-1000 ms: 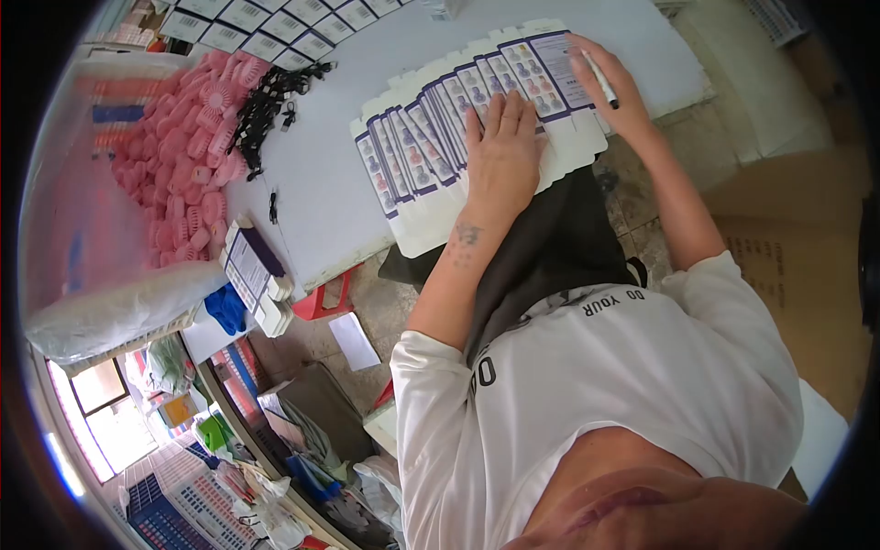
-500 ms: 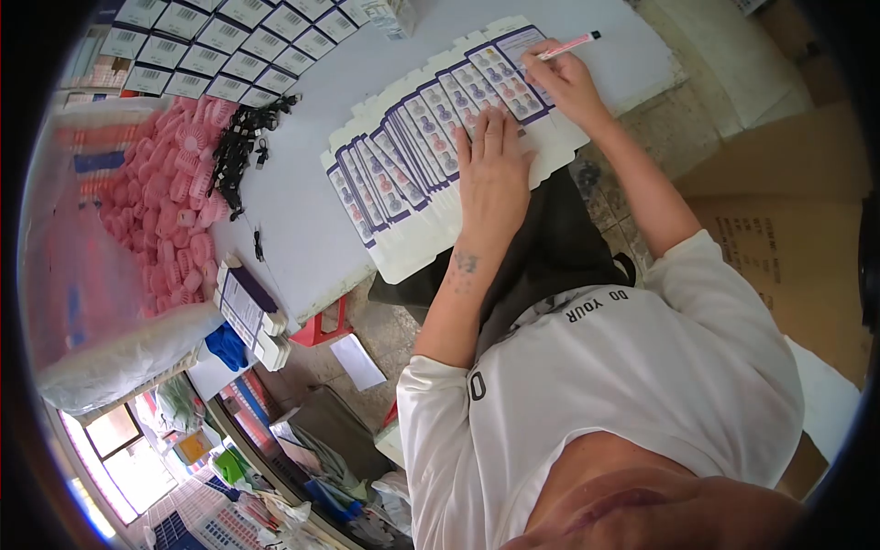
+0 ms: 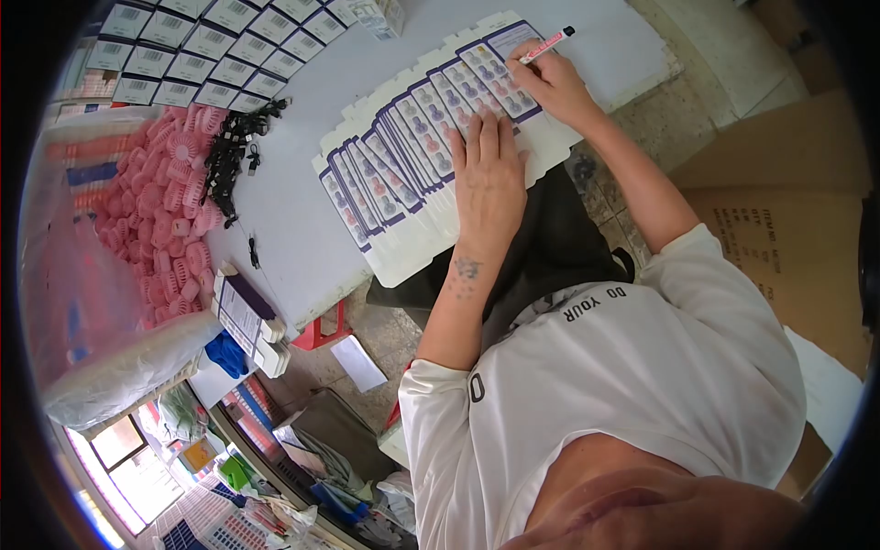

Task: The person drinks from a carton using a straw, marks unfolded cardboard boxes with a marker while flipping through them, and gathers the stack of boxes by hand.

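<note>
- The left hand (image 3: pixel 492 188) lies palm down, fingers extended and slightly spread, on the printed faces of the flat cartons (image 3: pixel 385 174); it is closed on nothing.
- The right hand (image 3: pixel 557 87), farther off and to the right, has thumb and fingers pinched together on a marker (image 3: pixel 547 46) with a white and red barrel; its black end points far and right. Whether the other end touches a carton, I cannot tell.
- The cartons overlap in a long fanned row along the near edge of the table (image 3: pixel 293 202), running from near left to far right, purple borders and small product pictures facing up.
- Left of the row, well apart from it, are a tangle of black cables (image 3: pixel 225 160) and, beside that, a heap of pink fans (image 3: pixel 165 202).
- One loose cable (image 3: pixel 253 251) lies between the heap and the row.
- White boxes (image 3: pixel 192 66) with barcode labels stand in rows at the far left.
- More folded cartons (image 3: pixel 243 312) are stacked at the table's near left edge.
</note>
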Demonstrator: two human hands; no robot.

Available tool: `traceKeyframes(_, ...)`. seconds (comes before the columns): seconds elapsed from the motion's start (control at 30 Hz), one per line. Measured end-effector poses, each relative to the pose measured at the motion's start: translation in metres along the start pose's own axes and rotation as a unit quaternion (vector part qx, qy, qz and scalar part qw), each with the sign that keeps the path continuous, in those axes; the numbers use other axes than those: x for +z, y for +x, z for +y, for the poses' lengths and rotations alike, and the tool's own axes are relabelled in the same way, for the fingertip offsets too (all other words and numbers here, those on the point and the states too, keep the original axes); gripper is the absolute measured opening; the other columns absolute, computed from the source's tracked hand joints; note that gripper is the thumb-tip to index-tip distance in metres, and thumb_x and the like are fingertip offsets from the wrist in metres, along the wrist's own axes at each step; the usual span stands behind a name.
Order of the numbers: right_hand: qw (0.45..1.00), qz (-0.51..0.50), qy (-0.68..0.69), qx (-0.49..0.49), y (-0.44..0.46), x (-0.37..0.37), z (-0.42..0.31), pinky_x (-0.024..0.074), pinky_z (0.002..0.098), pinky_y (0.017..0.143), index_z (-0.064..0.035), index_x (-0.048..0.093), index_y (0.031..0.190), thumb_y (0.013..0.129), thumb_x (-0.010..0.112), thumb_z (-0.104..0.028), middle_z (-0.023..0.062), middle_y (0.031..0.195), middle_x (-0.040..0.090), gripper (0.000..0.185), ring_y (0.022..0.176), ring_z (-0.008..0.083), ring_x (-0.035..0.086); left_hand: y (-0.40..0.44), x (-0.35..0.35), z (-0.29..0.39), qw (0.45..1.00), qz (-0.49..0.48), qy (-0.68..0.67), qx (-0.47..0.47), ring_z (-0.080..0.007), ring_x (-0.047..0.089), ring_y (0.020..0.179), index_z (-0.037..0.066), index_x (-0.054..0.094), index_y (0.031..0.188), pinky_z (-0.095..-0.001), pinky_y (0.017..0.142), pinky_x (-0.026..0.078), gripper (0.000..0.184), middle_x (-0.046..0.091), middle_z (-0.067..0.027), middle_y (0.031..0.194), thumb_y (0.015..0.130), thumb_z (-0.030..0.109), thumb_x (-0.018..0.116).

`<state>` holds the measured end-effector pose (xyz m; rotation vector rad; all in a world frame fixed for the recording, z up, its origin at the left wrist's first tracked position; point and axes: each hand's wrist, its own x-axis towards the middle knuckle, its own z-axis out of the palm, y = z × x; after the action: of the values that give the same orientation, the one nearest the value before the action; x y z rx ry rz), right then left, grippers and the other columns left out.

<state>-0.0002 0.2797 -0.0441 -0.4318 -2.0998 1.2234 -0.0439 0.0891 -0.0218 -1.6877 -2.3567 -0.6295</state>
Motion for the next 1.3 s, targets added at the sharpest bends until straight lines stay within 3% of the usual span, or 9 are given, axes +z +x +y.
traceKeyframes(0.23, 0.999, -0.007, -0.038, -0.025, 0.000, 0.000, 0.002, 0.0370, 0.0247, 0.054, -0.0032, 0.060, 0.095, 0.094, 0.058, -0.011, -0.0005, 0.071, 0.057, 0.008, 0.060, 0.0057, 0.046, 0.000, -0.001, 0.001, 1.000, -0.002, 0.001, -0.001, -0.0355, 0.044, 0.129, -0.004, 0.051, 0.131, -0.0538, 0.111, 0.031, 0.049, 0.049, -0.0187, 0.135, 0.088, 0.017, 0.065)
traceKeyframes(0.43, 0.999, 0.026, 0.011, -0.022, -0.002, 0.005, -0.009, 0.0367, 0.0246, 0.054, -0.0037, 0.060, 0.095, 0.094, 0.060, -0.012, -0.0014, 0.069, 0.053, 0.008, 0.060, 0.0056, 0.045, 0.001, 0.000, 0.001, 1.000, 0.001, 0.003, -0.006, -0.0356, 0.045, 0.129, -0.003, 0.053, 0.130, -0.0543, 0.111, 0.031, 0.048, 0.050, -0.0185, 0.134, 0.088, 0.018, 0.065)
traceKeyframes(0.63, 0.999, -0.032, 0.021, -0.003, -0.008, 0.018, -0.023, 0.0418, 0.0283, 0.056, -0.0030, 0.060, 0.092, 0.093, 0.060, -0.016, 0.0034, 0.066, 0.056, 0.013, 0.059, 0.0111, 0.051, 0.001, 0.003, 0.000, 1.000, 0.016, 0.003, 0.003, -0.0362, 0.046, 0.128, -0.002, 0.053, 0.130, -0.0552, 0.110, 0.032, 0.048, 0.051, -0.0185, 0.133, 0.087, 0.017, 0.065)
traceKeyframes(0.73, 1.000, -0.014, 0.025, -0.011, -0.011, 0.020, -0.022, 0.0368, 0.0252, 0.053, -0.0044, 0.060, 0.094, 0.093, 0.061, -0.013, -0.0007, 0.068, 0.052, 0.008, 0.058, 0.0061, 0.044, 0.000, 0.003, 0.000, 1.000, 0.018, 0.001, 0.005, -0.0363, 0.046, 0.127, -0.002, 0.054, 0.129, -0.0554, 0.109, 0.032, 0.048, 0.052, -0.0185, 0.133, 0.087, 0.018, 0.065)
traceKeyframes(0.83, 0.999, 0.005, 0.035, -0.024, -0.011, 0.021, -0.018, 0.0375, 0.0250, 0.053, -0.0042, 0.060, 0.094, 0.093, 0.061, -0.013, -0.0005, 0.069, 0.053, 0.009, 0.058, 0.0060, 0.045, 0.001, 0.003, 0.000, 1.000, 0.017, 0.007, 0.003, -0.0361, 0.046, 0.127, -0.002, 0.054, 0.129, -0.0553, 0.109, 0.032, 0.048, 0.052, -0.0184, 0.133, 0.087, 0.018, 0.065)
traceKeyframes(0.93, 0.999, 0.037, 0.010, -0.022, -0.011, 0.021, -0.020, 0.0423, 0.0283, 0.056, -0.0035, 0.059, 0.093, 0.093, 0.059, -0.014, 0.0043, 0.067, 0.057, 0.011, 0.059, 0.0118, 0.052, 0.000, 0.005, 0.000, 1.000, 0.024, 0.011, 0.006, -0.0361, 0.046, 0.127, -0.002, 0.054, 0.129, -0.0554, 0.109, 0.032, 0.047, 0.052, -0.0183, 0.133, 0.088, 0.018, 0.065)
traceKeyframes(1.3, 1.000, -0.003, -0.015, -0.027, -0.011, 0.019, -0.018, 0.0438, 0.0301, 0.056, -0.0030, 0.062, 0.092, 0.092, 0.060, -0.016, 0.0058, 0.070, 0.060, 0.013, 0.060, 0.0147, 0.056, 0.000, 0.003, 0.001, 1.000, 0.016, 0.009, 0.003, -0.0358, 0.045, 0.127, -0.003, 0.054, 0.129, -0.0553, 0.109, 0.032, 0.048, 0.051, -0.0186, 0.134, 0.088, 0.018, 0.065)
